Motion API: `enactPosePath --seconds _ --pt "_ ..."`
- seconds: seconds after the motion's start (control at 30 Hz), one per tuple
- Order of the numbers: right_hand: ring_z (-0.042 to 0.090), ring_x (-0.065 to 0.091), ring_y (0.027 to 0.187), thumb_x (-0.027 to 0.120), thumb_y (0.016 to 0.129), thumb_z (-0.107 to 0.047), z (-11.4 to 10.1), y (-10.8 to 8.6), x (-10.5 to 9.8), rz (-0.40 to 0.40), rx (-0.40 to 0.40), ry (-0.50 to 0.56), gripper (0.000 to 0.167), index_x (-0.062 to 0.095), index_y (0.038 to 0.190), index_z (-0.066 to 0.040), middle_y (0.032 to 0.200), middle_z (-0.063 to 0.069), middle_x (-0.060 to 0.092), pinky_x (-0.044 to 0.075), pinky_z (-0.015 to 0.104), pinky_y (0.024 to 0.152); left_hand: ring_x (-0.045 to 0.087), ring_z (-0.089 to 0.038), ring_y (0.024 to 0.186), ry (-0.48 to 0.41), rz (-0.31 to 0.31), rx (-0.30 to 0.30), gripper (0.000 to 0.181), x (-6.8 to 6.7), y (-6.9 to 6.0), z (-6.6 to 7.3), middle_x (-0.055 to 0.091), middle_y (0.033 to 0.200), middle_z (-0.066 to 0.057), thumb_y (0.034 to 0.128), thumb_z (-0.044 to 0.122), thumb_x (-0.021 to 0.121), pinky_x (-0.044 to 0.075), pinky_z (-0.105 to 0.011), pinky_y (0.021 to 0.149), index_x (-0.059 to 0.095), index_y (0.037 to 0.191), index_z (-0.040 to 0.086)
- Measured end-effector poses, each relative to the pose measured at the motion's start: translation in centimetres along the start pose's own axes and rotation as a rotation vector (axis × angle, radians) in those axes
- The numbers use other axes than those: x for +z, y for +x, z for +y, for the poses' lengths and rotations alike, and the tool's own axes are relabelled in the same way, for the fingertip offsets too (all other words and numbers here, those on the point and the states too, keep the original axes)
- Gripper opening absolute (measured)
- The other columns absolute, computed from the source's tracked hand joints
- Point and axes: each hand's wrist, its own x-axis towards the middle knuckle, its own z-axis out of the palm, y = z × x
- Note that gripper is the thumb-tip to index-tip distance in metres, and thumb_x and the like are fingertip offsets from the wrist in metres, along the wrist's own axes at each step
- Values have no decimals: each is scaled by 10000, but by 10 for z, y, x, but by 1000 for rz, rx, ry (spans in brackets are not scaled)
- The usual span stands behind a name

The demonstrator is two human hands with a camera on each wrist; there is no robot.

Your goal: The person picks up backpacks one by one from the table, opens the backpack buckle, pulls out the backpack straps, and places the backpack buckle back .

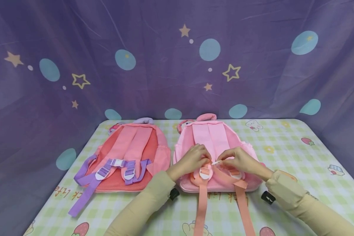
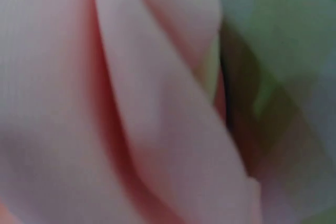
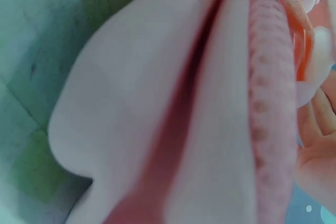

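While both hands worked over a pale pink fabric backpack (image 1: pixel 218 136), I logged the state of things from my remote post. The bag lay back panel up, right of middle on the green-and-white checked surface (image 1: pixel 286 159), its padded carry loop (image 1: pixel 206 116) at the far edge. Its flat orange webbing straps (image 1: pixel 202 203) trailed towards the near edge and out of my frame.

Left hand (image 1: pixel 196 156): fingertips curled in, pinching one end of a small white plastic clip (image 1: pixel 216 162). Right hand (image 1: pixel 239 159): thumb and fingers pinching its other end. Fingers hid much of the clip, so I could not tell whether its halves had joined; I judged not yet. Left wrist view: mostly blurred pink, no help.

Nearer the surface's left edge lay a coral-red fabric backpack (image 1: pixel 132 141) with purple webbing straps (image 1: pixel 84 200), no hand on it. Its white rectangular buckle (image 1: pixel 118 162) bridged the two straps and looked fastened; I counted that one done. On the pink bag, orange webbing already ran through a rounded white plastic adjuster (image 1: pixel 204 174). Remaining, by my reckoning: closing the clip between the hands.
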Motion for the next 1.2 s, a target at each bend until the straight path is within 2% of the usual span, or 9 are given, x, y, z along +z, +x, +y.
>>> enactPosePath --seconds 0.3,0.53,0.73,0.9,1.2 --pt "13 554 718 657 781 -84 -1 -3 -4 -53 -19 -8 78 698 842 -60 794 -5 677 470 222 651 471 -143 818 6 -6 -6 46 2 0 -1 559 821 3 801 101 631 360 -276 776 675 814 101" --pt "19 576 740 668 773 -109 0 -5 -7 -97 -80 7 88 703 825 -48 795 12 681 474 218 660 475 -139 817 30 -3 -5 46 3 -1 -2 563 819 4 797 107 636 363 -264 774 679 812 101" --pt "41 585 756 654 784 -89 -3 -10 -8 -96 -41 18 82 695 842 -47 807 9 677 485 245 671 483 -142 837 32 -11 -12 59 3 -2 -1 574 842 3 805 108 628 361 -270 794 681 833 110" --pt "36 578 764 647 789 -78 -3 -13 -8 -77 -16 2 84 689 850 -38 815 11 675 486 241 671 505 -138 865 -4 -8 31 106 4 -3 0 613 865 13 800 86 617 361 -261 819 689 871 116" --pt "31 577 759 639 794 -60 -1 -16 -8 -40 -66 16 67 683 838 -36 808 31 676 489 243 667 529 -125 875 -74 -33 115 108 4 -6 10 654 879 15 815 102 618 379 -208 814 686 898 102"
